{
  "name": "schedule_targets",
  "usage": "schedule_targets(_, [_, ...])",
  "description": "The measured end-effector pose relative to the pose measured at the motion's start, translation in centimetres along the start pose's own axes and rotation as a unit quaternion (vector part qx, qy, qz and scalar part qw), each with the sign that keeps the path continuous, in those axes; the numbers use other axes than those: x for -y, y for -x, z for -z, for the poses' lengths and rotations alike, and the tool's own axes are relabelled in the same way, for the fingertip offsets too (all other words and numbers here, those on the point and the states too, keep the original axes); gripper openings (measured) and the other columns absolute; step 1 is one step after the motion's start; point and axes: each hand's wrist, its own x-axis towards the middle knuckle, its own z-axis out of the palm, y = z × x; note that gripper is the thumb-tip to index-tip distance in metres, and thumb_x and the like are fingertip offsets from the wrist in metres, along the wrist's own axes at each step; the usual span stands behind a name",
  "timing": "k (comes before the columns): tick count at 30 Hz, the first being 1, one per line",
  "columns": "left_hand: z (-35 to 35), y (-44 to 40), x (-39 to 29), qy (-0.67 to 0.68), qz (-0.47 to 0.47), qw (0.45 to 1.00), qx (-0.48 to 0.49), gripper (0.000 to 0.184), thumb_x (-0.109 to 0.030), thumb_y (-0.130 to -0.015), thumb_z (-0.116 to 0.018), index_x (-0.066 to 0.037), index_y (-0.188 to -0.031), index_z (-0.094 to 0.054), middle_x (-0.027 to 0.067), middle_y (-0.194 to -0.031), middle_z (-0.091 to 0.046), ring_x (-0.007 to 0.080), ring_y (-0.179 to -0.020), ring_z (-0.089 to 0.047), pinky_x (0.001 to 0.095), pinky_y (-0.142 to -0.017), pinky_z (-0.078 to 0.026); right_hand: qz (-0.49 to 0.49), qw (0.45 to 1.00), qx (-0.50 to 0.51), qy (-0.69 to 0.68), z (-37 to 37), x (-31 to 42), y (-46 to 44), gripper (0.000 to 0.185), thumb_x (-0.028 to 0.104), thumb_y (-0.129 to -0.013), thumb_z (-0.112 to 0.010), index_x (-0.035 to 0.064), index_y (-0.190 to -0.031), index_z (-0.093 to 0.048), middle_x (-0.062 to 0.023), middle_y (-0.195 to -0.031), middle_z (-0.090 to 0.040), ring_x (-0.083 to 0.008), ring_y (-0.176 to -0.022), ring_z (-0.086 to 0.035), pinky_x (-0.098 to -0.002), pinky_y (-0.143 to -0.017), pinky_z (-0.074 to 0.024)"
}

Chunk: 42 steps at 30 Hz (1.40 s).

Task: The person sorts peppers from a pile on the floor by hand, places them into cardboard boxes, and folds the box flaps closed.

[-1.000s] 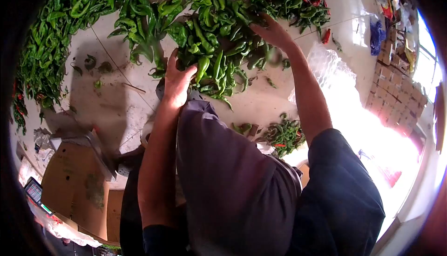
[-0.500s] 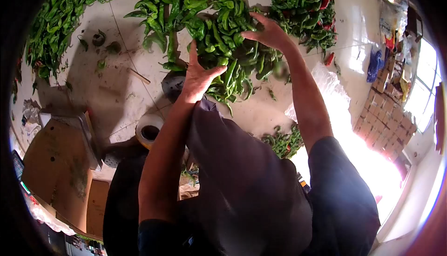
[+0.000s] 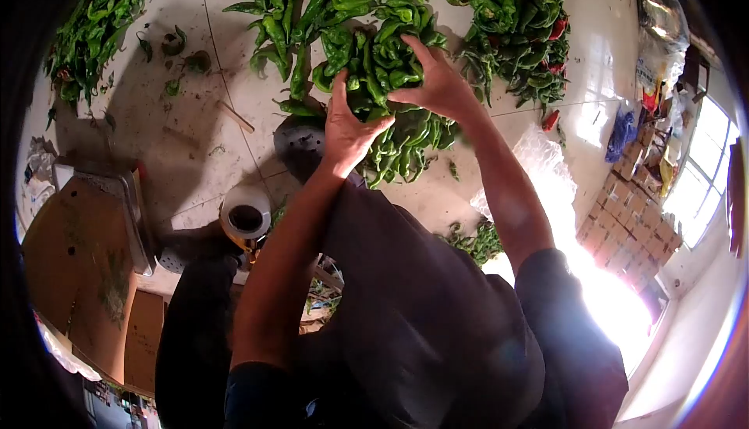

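Note:
A bunch of long green peppers [image 3: 368, 70] lies between my two hands on the pale tiled floor. On its near left side my left hand [image 3: 349, 128] presses against it, index finger pointing up and thumb reaching right. My right hand [image 3: 441, 89] curves around the far right side, its thumb and index finger on the peppers. The other fingers of both hands are mostly hidden. More green peppers [image 3: 409, 142] lie just below the bunch, and a loose spread of them [image 3: 292, 11] lies above.
A darker pepper heap with some red ones [image 3: 519, 39] lies right, another heap [image 3: 101, 27] far left. A tape roll [image 3: 246, 212], a wooden stick [image 3: 236, 117] and a cardboard-covered seat [image 3: 82, 257] are at left. Clear plastic [image 3: 538, 167] and stacked boxes [image 3: 628, 226] are at right.
My hands have come closer together around the peppers, the right one moving in leftward and down. The view has shifted slightly.

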Motion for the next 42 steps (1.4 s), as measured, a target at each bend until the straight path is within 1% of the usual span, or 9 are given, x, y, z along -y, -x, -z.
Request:
schedule_targets(6, [2.0, -0.8, -0.2, -0.161, 0.051, 0.986, 0.012, 0.086, 0.011, -0.082, -0.076, -0.009, -0.151, -0.029, 0.0108, -0.141, -0.048, 0.0208, -0.126, -0.051, 0.0348, -0.108, -0.046, -0.014, 0.960, -0.165, 0.226, 0.3, 3.5, 1.2, 0.083, 0.041, -0.077, -0.084, 0.0054, -0.143, -0.049, -0.0270, -0.131, -0.056, -0.0416, -0.125, -0.055, -0.0448, -0.103, -0.0467])
schedule_targets(7, [2.2, -0.9, 0.2, -0.142, 0.072, 0.987, -0.003, 0.083, 0.008, -0.082, -0.078, -0.009, -0.149, -0.032, 0.0110, -0.142, -0.047, 0.0209, -0.126, -0.051, 0.0351, -0.107, -0.045, 0.069, 0.946, -0.208, 0.237, 0.4, 3.9, 1.2, 0.063, 0.043, -0.082, -0.077, 0.0047, -0.129, -0.062, -0.0255, -0.113, -0.064, -0.0391, -0.107, -0.064, -0.0441, -0.091, -0.0528])
schedule_targets(10, [2.5, -1.0, 1.2, -0.191, 0.028, 0.981, -0.023, 0.084, -0.006, -0.077, -0.085, -0.010, -0.146, -0.038, 0.0129, -0.135, -0.056, 0.0224, -0.124, -0.054, 0.0332, -0.104, -0.047, -0.073, 0.986, 0.082, 0.127, -1.8, 6.8, 0.6, 0.044, 0.044, -0.087, -0.070, 0.0108, -0.116, -0.066, -0.0195, -0.098, -0.070, -0.0371, -0.096, -0.069, -0.0489, -0.083, -0.0552])
schedule_targets(17, [2.9, -0.3, 0.3, -0.167, 0.044, 0.985, 0.003, 0.084, -0.009, -0.078, -0.087, -0.008, -0.146, -0.037, 0.0146, -0.134, -0.056, 0.0236, -0.123, -0.055, 0.0339, -0.106, -0.046, -0.116, 0.992, -0.053, -0.010, -4.6, 4.7, 0.8, 0.035, 0.034, -0.076, -0.068, 0.0008, -0.087, -0.069, -0.0216, -0.087, -0.072, -0.0414, -0.084, -0.071, -0.0478, -0.075, -0.0562])
schedule_targets(22, [2.6, -1.0, -1.7, -0.246, 0.091, 0.965, 0.003, 0.086, -0.010, -0.078, -0.087, -0.009, -0.149, -0.039, 0.0164, -0.145, -0.050, 0.0264, -0.133, -0.049, 0.0388, -0.114, -0.038, -0.194, 0.978, -0.007, -0.080, 1.1, 1.5, 10.8, 0.038, 0.029, -0.082, -0.072, 0.0002, -0.105, -0.069, -0.0161, -0.086, -0.072, -0.0209, -0.075, -0.068, -0.0354, -0.069, -0.0540])
schedule_targets(27, [3.3, -1.0, 0.0, -0.146, 0.083, 0.985, 0.022, 0.092, -0.003, -0.079, -0.082, -0.009, -0.157, -0.033, 0.0115, -0.144, -0.052, 0.0201, -0.130, -0.050, 0.0337, -0.115, -0.035, -0.118, 0.935, 0.310, 0.122, -0.4, -6.1, 20.8, 0.057, 0.032, -0.089, -0.076, 0.0047, -0.135, -0.056, -0.0217, -0.106, -0.070, -0.0344, -0.102, -0.069, -0.0454, -0.092, -0.0544])
schedule_targets(29, [2.8, -0.9, -0.8, -0.119, 0.104, 0.987, 0.026, 0.089, 0.002, -0.081, -0.079, -0.007, -0.156, -0.032, 0.0129, -0.144, -0.052, 0.0201, -0.127, -0.052, 0.0335, -0.110, -0.043, -0.209, 0.972, 0.107, -0.010, -0.4, -6.2, 18.4, 0.080, 0.035, -0.087, -0.078, 0.0081, -0.151, -0.040, -0.0258, -0.136, -0.057, -0.0379, -0.127, -0.057, -0.0465, -0.105, -0.0482])
schedule_targets(33, [1.2, -0.2, -2.2, -0.028, 0.126, 0.991, 0.019, 0.087, 0.004, -0.083, -0.078, -0.006, -0.156, -0.032, 0.0131, -0.141, -0.054, 0.0208, -0.126, -0.054, 0.0342, -0.107, -0.046, -0.007, 0.991, -0.090, 0.098, 0.2, -2.6, 8.6, 0.111, 0.044, -0.075, -0.086, 0.0133, -0.159, -0.021, -0.0234, -0.154, -0.037, -0.0414, -0.141, -0.042, -0.0517, -0.115, -0.0373])
schedule_targets(42, [0.1, 0.0, -1.3, 0.090, 0.130, 0.987, 0.003, 0.097, 0.011, -0.087, -0.068, -0.016, -0.163, -0.013, 0.0106, -0.139, -0.053, 0.0200, -0.121, -0.057, 0.0367, -0.102, -0.051, -0.049, 0.997, 0.033, -0.040, -0.3, -0.1, 1.9, 0.107, 0.036, -0.067, -0.088, 0.0137, -0.156, -0.031, -0.0253, -0.150, -0.043, -0.0413, -0.135, -0.048, -0.0477, -0.112, -0.0425])
